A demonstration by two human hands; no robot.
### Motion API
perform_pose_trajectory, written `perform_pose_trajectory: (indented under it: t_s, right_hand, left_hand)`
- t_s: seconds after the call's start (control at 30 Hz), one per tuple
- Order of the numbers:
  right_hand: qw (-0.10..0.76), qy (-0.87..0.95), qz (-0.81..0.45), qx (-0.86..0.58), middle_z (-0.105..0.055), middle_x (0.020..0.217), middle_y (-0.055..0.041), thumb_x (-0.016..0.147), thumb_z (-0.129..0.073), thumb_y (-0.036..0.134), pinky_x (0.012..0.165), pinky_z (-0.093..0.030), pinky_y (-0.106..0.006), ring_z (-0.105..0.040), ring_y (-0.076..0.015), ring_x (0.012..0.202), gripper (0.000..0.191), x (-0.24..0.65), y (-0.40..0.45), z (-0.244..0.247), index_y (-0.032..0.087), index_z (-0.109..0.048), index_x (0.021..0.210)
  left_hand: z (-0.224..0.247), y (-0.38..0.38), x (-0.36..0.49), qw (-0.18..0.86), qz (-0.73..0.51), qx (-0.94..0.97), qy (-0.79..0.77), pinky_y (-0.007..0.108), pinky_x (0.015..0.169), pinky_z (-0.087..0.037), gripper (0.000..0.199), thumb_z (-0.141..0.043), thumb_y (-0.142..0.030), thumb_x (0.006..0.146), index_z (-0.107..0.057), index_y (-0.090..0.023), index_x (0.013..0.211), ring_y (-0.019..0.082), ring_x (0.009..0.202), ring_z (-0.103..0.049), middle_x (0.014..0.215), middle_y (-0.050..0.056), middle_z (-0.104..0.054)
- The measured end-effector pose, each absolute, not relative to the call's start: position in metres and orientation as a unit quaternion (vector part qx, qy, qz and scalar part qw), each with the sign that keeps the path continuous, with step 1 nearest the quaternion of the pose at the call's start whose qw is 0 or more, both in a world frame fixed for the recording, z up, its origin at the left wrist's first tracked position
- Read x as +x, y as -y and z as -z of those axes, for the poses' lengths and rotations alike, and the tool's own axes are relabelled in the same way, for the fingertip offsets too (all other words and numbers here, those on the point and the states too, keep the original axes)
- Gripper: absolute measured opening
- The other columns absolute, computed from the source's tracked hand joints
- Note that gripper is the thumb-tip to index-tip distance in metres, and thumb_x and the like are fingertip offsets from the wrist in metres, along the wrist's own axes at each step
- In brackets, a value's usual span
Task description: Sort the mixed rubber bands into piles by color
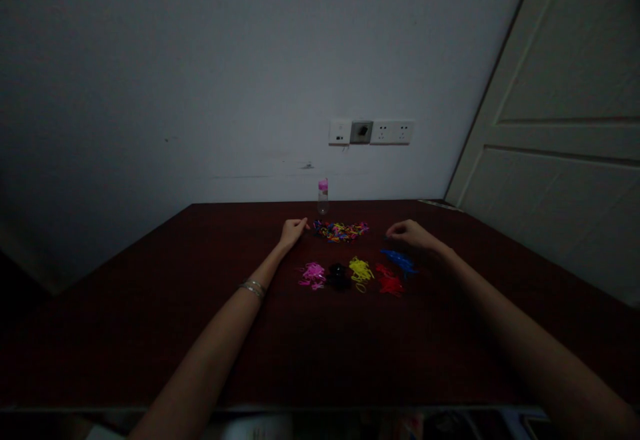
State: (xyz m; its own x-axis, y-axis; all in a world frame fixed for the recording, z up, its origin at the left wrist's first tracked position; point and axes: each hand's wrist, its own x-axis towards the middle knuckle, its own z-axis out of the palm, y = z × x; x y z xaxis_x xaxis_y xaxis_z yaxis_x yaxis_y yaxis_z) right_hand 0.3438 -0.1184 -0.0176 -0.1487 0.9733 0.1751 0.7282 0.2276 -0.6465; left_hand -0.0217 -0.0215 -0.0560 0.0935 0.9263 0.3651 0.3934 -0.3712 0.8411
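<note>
The left hand (293,232) is curled closed beside the mixed-colour thin loops (341,231); the right hand (407,233) is pinched near the blue loops (399,261), any contents unclear.

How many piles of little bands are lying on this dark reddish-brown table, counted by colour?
Bright pink thin-band pile: 1
Black thin-band pile: 1
Yellow thin-band pile: 1
Red thin-band pile: 1
Blue thin-band pile: 1
Mixed-colour thin-band pile: 1
Total: 6 piles
</note>
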Motion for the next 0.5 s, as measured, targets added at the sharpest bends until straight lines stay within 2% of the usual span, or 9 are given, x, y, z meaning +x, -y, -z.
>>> perform_pose_trajectory:
  t_s: [0.13,0.33,0.5]
  right_hand:
    - [0.272,0.717,-0.296,-0.57,-0.066,0.068,-0.0057,0.065,-0.061,0.041,0.057,-0.044,-0.026,-0.055,-0.0146,0.058,0.031,0.344,0.142,0.014,0.013,-0.069,0.076]
    - [0.266,0.725,-0.297,-0.561,-0.068,0.075,-0.0058,0.062,-0.064,0.047,0.066,-0.045,-0.028,-0.058,-0.0175,0.069,0.035,0.342,0.155,0.017,0.015,-0.07,0.074]
    - [0.339,0.675,-0.264,-0.599,-0.068,0.079,-0.0069,0.065,-0.059,0.054,0.061,-0.045,-0.027,-0.058,-0.0178,0.07,0.044,0.346,0.155,0.029,0.014,-0.07,0.08]
  left_hand:
    - [0.053,0.024,-0.021,0.272,-0.458,0.694,-0.485,0.022,0.047,-0.024,0.049,-0.046,-0.054,0.074,-0.067,-0.011,0.065,0.008,0.042,-0.034,0.04,-0.004,-0.037]
    - [0.046,0.032,-0.019,0.271,-0.446,0.697,-0.492,0.022,0.048,-0.027,0.046,-0.046,-0.051,0.074,-0.068,-0.011,0.067,0.009,0.043,-0.037,0.039,-0.004,-0.039]
    - [0.043,0.037,-0.016,0.234,-0.432,0.722,-0.487,0.022,0.055,-0.034,0.036,-0.05,-0.041,0.072,-0.07,-0.011,0.068,0.012,0.054,-0.049,0.052,0.002,-0.057]
